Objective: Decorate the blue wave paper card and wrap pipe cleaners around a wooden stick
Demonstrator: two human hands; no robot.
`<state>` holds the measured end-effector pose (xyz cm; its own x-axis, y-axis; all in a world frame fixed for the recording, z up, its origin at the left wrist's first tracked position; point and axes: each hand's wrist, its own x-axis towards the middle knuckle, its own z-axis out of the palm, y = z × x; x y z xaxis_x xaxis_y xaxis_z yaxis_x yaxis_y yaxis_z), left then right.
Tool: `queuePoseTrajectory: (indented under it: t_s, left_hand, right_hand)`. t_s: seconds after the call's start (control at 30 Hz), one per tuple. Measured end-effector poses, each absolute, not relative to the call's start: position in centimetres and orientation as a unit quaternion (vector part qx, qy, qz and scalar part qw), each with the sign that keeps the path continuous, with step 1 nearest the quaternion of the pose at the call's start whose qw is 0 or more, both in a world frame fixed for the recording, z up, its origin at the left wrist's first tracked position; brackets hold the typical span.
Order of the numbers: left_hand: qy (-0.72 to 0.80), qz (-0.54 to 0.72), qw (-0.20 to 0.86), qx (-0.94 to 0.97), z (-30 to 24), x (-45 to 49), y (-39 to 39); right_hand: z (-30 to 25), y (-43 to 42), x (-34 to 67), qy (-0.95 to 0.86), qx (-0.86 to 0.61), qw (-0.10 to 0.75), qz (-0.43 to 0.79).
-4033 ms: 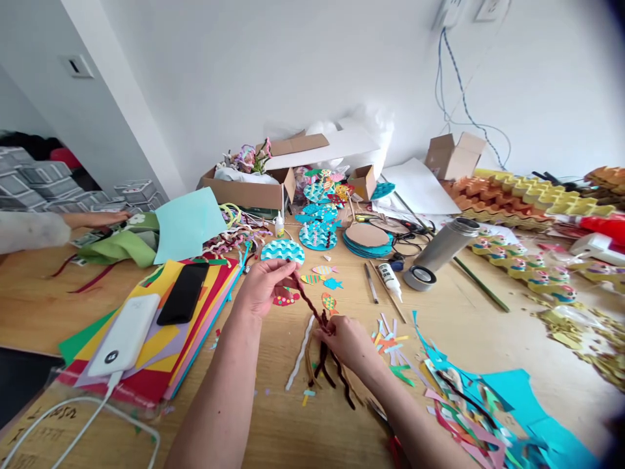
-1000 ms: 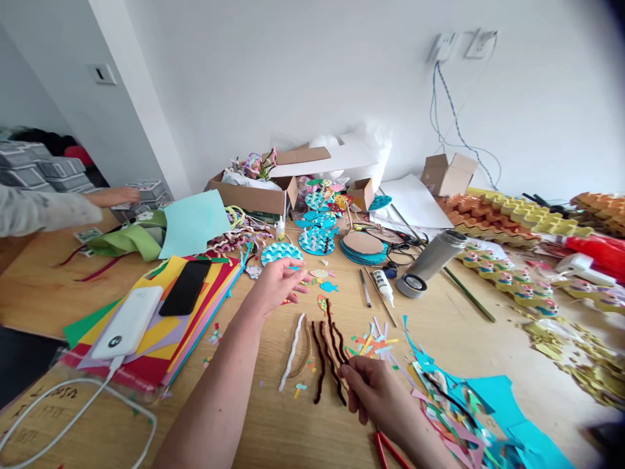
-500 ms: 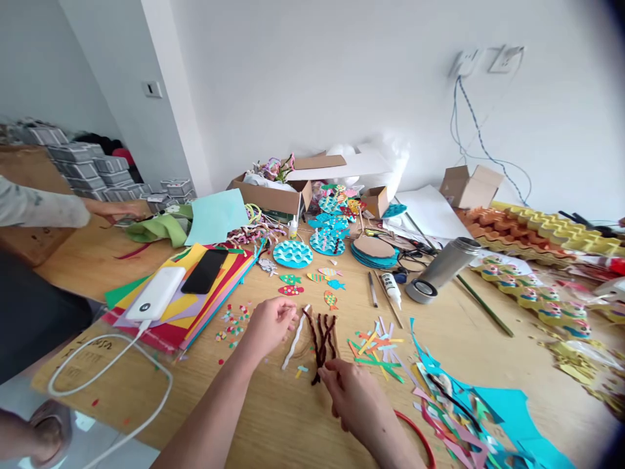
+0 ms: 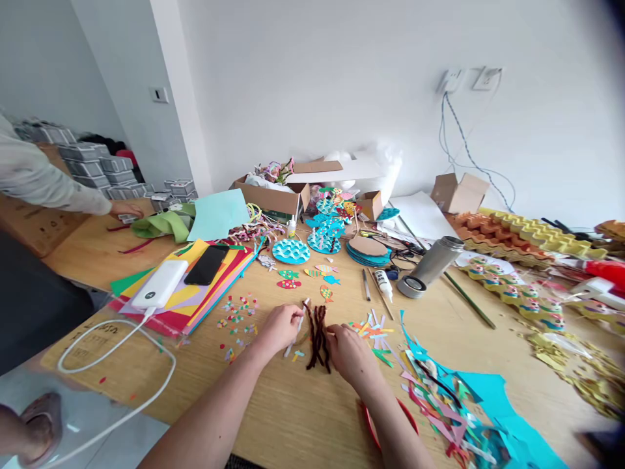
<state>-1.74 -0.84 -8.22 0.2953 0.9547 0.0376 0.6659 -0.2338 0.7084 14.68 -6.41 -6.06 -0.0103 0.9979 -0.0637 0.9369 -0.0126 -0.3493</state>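
Observation:
Several dark brown wavy pipe-cleaner strips (image 4: pixel 318 332) lie bunched on the wooden table (image 4: pixel 303 417). My right hand (image 4: pixel 350 352) rests beside them on their right, fingers curled against the bunch. My left hand (image 4: pixel 279 327) sits on their left, fingers pinched on a white wavy strip (image 4: pixel 297 326). A tan strip lies partly hidden between the two hands.
Coloured paper scraps (image 4: pixel 375 329) and blue offcuts (image 4: pixel 469 404) lie to the right, red scissors (image 4: pixel 390 417) under my right forearm. A foam-sheet stack (image 4: pixel 195 293) with a power bank (image 4: pixel 160 284) and phone (image 4: pixel 207 264) sits left. Another person's hand (image 4: pixel 124 208) reaches in far left.
The brown strip I held up between both hands now lies with the others. Both hands have come down and closed in on the bunch, which is pushed closer together.

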Motion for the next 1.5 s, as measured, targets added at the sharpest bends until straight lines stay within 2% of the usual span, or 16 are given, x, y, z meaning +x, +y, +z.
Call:
queuePoseTrajectory:
  t_s: [0.23, 0.6, 0.8, 0.93, 1.4, 1.5]
  left_hand:
    - [0.540, 0.240, 0.331, 0.736, -9.1, -1.7, -0.3]
    - [0.570, 0.209, 0.199, 0.769, -7.3, -1.2, -1.5]
    - [0.576, 0.173, 0.166, 0.782, -6.8, -1.0, -1.6]
    - [0.566, 0.162, 0.150, 0.795, -6.7, -0.9, -1.6]
    - [0.567, 0.145, 0.108, 0.804, -7.1, -0.7, -1.6]
    - [0.574, 0.137, 0.101, 0.801, -7.1, -0.6, -1.6]
  right_hand:
    - [-6.4, -6.5, 13.9, -0.714, -0.668, 0.151, 0.145]
    - [-4.7, -7.0, 15.2, -0.599, -0.752, 0.274, -0.030]
    - [-5.5, -7.0, 16.0, -0.558, -0.730, 0.371, -0.132]
    - [-5.4, -7.2, 16.4, -0.545, -0.717, 0.409, -0.148]
    - [-5.9, -8.0, 17.7, -0.521, -0.722, 0.435, -0.135]
    - [-6.1, -7.6, 17.7, -0.534, -0.699, 0.443, -0.174]
